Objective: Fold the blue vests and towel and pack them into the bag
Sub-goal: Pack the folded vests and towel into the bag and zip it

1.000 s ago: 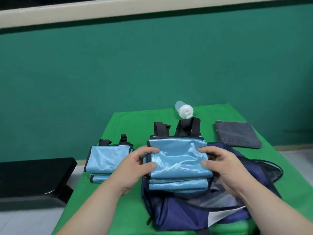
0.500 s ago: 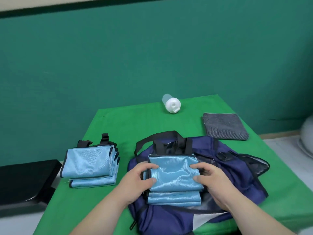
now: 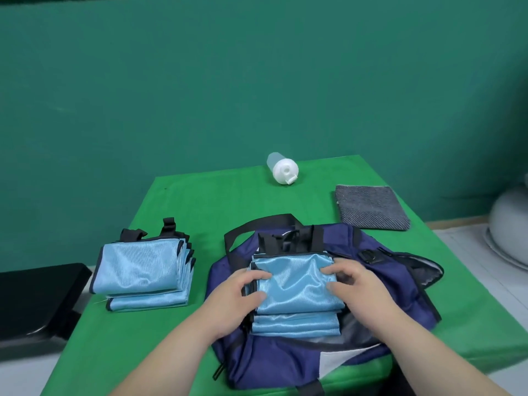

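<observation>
Two curled-finger grips, left hand [image 3: 238, 292] and right hand [image 3: 354, 284], on the folded vest stack [image 3: 294, 285] atop the navy bag [image 3: 271, 364], lower centre.

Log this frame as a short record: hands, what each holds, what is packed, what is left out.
left hand: grips the left edge of the held vests
right hand: grips their right edge
held vests: folded stack at the mouth of the open bag, not yet released
spare vests: folded stack on the table, left of the bag
towel: folded, on the table, beyond the bag's right end
bottle: on its side near the table's far edge
</observation>
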Tool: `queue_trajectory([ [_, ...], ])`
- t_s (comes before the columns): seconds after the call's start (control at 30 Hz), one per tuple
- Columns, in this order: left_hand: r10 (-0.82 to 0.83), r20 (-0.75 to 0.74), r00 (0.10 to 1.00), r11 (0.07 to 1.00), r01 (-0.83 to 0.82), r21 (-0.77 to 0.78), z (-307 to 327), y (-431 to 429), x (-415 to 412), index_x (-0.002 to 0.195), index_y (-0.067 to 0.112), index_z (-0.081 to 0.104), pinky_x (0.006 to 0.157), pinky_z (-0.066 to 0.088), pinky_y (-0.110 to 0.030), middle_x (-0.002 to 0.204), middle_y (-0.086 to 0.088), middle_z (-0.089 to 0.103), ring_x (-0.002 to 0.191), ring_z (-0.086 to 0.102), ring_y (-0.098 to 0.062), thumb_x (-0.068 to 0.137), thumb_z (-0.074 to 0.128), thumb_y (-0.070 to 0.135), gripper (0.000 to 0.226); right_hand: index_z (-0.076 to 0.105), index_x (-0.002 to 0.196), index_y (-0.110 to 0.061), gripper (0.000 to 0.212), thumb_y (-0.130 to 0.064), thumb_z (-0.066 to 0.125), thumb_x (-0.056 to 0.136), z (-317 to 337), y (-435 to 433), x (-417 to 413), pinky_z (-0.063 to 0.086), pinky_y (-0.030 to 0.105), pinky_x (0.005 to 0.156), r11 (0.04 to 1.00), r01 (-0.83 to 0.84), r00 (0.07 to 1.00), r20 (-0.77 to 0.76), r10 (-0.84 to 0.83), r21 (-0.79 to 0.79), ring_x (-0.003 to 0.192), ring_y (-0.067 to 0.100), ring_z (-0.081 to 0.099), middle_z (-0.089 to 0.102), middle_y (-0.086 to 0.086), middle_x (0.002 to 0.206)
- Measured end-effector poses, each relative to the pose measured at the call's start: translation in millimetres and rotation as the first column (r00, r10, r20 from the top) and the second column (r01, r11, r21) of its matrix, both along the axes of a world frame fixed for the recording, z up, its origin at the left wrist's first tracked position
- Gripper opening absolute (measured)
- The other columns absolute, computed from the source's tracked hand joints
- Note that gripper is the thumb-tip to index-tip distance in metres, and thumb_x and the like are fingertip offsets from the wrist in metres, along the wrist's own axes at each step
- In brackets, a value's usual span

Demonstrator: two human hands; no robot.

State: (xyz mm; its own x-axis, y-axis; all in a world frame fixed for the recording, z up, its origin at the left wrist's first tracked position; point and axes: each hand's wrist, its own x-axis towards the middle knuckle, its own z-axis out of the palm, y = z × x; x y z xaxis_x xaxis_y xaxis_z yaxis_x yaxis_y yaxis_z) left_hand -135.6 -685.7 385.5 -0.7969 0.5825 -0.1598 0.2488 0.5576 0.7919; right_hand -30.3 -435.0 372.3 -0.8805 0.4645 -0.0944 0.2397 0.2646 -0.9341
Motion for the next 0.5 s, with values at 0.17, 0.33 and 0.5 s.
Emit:
queue_trajectory([
  [0.17, 0.005, -0.001, 1.0, 1.0, -0.005, 0.005, 3, -3, 4, 0.121, 0.056, 0.059, 0.107, 0.032, -0.022, 0.138, 0.029, 0.048, 0.128, 0.042, 0.007, 0.095, 0.062, 0.039, 0.031, 0.073, 0.101, -0.027, 0.028, -0.024, 0.077, 0.073, 20, -33, -1, 0.037, 0.04, 0.109, 0.706, 0.076, 0.983, -0.171, 0.065, 0.704, 0.129, 0.022, 0.04, 0.048, -0.001, 0.137],
  [0.33, 0.039, 0.007, 0.999, 0.997, -0.04, 0.073, 6, -5, 8, 0.112, 0.063, 0.059, 0.09, 0.042, -0.019, 0.103, 0.021, 0.066, 0.086, 0.055, 0.011, 0.094, 0.066, 0.034, 0.035, 0.059, 0.128, -0.029, 0.045, -0.043, 0.047, 0.087, 17, -73, -19, 0.027, 0.045, 0.118, 0.49, -0.206, 0.928, 0.011, 0.372, 0.847, 0.145, 0.03, 0.03, 0.044, 0.004, 0.149],
  [0.5, 0.109, 0.001, 0.994, 0.982, -0.107, 0.158, 2, -23, 3, 0.113, 0.048, 0.06, 0.105, 0.042, -0.022, 0.114, 0.029, 0.065, 0.114, 0.056, 0.011, 0.096, 0.064, 0.018, 0.035, 0.044, 0.147, -0.031, 0.066, -0.055, 0.025, 0.089, 11, -82, -39, 0.012, 0.049, 0.124, 0.436, -0.391, 0.896, 0.227, 0.38, 0.81, 0.151, 0.029, 0.016, 0.029, 0.005, 0.161],
])
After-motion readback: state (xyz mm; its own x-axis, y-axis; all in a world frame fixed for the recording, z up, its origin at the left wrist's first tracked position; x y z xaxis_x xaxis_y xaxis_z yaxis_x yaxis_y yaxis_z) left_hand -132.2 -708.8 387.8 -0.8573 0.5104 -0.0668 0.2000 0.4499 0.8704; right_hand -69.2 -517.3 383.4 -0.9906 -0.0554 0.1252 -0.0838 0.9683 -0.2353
